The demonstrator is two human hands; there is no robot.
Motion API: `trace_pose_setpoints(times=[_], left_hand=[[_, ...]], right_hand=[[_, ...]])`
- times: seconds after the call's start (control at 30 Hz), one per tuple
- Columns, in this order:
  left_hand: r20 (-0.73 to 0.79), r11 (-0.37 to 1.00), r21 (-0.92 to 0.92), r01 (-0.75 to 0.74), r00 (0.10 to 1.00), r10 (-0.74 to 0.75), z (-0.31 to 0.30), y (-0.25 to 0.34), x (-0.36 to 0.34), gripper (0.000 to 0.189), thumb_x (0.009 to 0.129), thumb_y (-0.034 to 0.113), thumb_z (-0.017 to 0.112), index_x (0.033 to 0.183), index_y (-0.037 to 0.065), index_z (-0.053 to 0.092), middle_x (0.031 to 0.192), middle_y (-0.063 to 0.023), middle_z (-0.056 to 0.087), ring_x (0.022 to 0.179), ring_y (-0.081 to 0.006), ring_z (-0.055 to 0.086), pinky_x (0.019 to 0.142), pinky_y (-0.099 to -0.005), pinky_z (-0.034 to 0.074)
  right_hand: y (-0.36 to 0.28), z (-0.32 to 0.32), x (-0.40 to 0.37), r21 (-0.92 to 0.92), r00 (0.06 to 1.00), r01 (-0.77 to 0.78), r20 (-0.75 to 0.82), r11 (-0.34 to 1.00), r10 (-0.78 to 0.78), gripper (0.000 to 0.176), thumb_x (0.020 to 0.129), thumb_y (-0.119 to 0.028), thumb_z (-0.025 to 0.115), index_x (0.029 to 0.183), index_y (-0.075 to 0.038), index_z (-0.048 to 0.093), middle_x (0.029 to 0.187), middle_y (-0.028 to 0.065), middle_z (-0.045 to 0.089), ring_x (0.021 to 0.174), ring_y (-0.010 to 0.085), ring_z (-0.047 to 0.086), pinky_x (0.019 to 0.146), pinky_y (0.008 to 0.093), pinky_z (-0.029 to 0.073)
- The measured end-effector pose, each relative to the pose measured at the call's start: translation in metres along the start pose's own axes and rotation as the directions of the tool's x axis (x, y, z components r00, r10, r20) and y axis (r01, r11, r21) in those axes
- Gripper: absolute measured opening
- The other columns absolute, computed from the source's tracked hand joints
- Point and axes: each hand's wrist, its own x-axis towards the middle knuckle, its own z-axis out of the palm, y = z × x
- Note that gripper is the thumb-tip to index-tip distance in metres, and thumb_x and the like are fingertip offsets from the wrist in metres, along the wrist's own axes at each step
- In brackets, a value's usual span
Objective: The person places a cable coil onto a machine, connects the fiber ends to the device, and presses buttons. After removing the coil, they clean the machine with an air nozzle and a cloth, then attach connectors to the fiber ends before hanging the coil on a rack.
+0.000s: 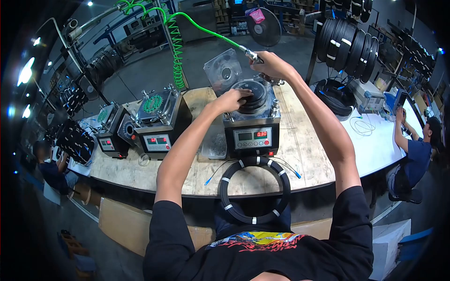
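Observation:
My left hand (pixel 231 100) rests at the left side of a black round disc (pixel 255 89), its fingers stretched over the top surface. The disc sits on a polishing machine (pixel 251 133) with a red "0.30" on its display. My right hand (pixel 273 67) is closed around an air blow gun (pixel 254 58), above the machine's back right corner. A green air hose (pixel 206 30) runs from the gun to the upper left. Behind the disc a clear square plate (pixel 223 70) stands tilted. In front of the machine, a coil of black cable (pixel 225 192) with white ties hangs over the table edge.
Two more machines with green round fixtures (pixel 156 104) stand on the wooden table (pixel 300 159) to the left. A clear tray (pixel 214 146) lies beside my machine. Black cable coils (pixel 347 47) hang at right. One person (pixel 417 145) sits at right, another (pixel 52 166) at left.

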Motion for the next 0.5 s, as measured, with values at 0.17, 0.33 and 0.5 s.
trace_pose_setpoints(times=[0.17, 0.33, 0.5], left_hand=[[-0.037, 1.0, -0.01, 0.003, 0.999, -0.004, 0.002, 0.001, 0.001, 0.046, 0.09, 0.008, 0.065, 0.136, 0.007, 0.066, 0.148, -0.0154, 0.06, 0.137, -0.035, 0.056, 0.119, -0.0424, 0.042], [-0.129, 0.856, -0.504, 0.11, 0.971, -0.201, -0.005, 0.001, -0.004, 0.033, 0.1, 0.011, 0.061, 0.13, 0.002, 0.069, 0.139, -0.0101, 0.066, 0.121, -0.0248, 0.066, 0.104, -0.0362, 0.051], [-0.355, 0.48, -0.856, -0.193, 0.893, -0.275, -0.066, 0.049, -0.055, 0.042, 0.108, 0.026, 0.057, 0.142, 0.003, 0.06, 0.128, -0.0057, 0.067, 0.101, -0.0119, 0.065, 0.088, -0.0284, 0.053]], right_hand=[[-0.008, -0.001, -0.001, -0.061, 0.994, -0.091, 0.059, 0.994, 0.094, 0.027, 0.094, -0.021, 0.073, 0.109, 0.002, 0.068, 0.085, 0.0146, 0.071, 0.078, 0.0213, 0.066, 0.076, 0.0395, 0.052], [-0.023, 0.001, 0.0, -0.099, 0.958, -0.225, 0.159, 0.969, 0.238, 0.034, 0.096, -0.027, 0.073, 0.105, 0.006, 0.068, 0.082, 0.0138, 0.073, 0.074, 0.0214, 0.07, 0.069, 0.0372, 0.055], [-0.035, 0.016, 0.003, 0.166, 0.875, -0.288, 0.445, 0.943, 0.189, 0.037, 0.098, -0.031, 0.072, 0.104, 0.005, 0.07, 0.086, 0.0107, 0.076, 0.08, 0.0195, 0.074, 0.072, 0.0341, 0.059]])
